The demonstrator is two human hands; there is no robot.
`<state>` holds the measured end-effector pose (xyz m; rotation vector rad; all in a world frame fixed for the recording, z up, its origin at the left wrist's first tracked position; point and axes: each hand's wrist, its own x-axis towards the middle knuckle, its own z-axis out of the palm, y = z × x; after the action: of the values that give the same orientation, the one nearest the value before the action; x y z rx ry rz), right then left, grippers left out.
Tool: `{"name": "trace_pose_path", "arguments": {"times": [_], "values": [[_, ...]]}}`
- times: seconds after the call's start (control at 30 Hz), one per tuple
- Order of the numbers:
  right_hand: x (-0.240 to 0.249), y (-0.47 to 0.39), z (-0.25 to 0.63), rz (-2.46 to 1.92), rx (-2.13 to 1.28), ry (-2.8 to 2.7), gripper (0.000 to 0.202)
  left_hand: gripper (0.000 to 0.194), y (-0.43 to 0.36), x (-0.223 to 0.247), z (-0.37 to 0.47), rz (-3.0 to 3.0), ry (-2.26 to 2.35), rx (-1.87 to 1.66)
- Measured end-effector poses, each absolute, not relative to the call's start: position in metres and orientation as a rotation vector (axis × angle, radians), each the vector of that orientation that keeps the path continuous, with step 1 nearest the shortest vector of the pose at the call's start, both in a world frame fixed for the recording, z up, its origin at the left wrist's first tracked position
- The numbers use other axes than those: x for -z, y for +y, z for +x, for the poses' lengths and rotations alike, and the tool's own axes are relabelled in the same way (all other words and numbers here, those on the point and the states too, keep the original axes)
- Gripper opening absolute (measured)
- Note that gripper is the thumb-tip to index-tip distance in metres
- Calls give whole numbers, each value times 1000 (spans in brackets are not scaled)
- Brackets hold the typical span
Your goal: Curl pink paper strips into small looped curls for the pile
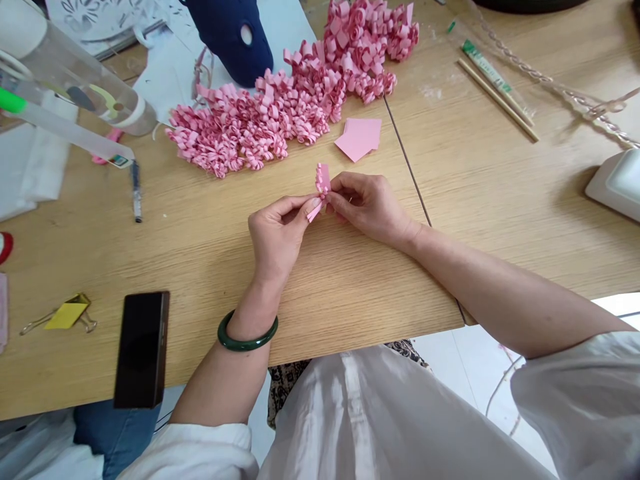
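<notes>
Between my two hands is a small pink paper piece [324,177], cut into a fringe with curled strips along one edge. My left hand [281,230] pinches its lower end between thumb and fingers. From the other side, my right hand [369,205] closes thumb and forefinger on the curled strips near the middle. A few pink sheets [358,139] lie stacked just beyond my right hand. Behind them stretches a long heap of curled pink paper flowers [260,120]. A dark green bangle [247,341] circles my left wrist.
A black phone [142,350] and a yellow binder clip [69,312] lie on the left. Clear bottles [107,93], a pen [136,190] and a navy container [233,37] stand or lie farther back. Wooden sticks [500,100], a twisted cord [545,80] and a white device [617,183] are at right.
</notes>
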<state>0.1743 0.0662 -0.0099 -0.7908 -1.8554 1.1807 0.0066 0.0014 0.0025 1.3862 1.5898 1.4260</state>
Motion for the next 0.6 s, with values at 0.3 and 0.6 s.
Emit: {"name": "trace_pose_path", "arguments": {"times": [0.3, 0.6], "values": [[11, 67, 174, -794, -1192, -1847, 10, 4, 1, -6, 11, 1448, 1676, -1446], [10, 66, 173, -778, -1187, -1853, 12, 7, 3, -1, 7, 1487, 1550, -1495]]}}
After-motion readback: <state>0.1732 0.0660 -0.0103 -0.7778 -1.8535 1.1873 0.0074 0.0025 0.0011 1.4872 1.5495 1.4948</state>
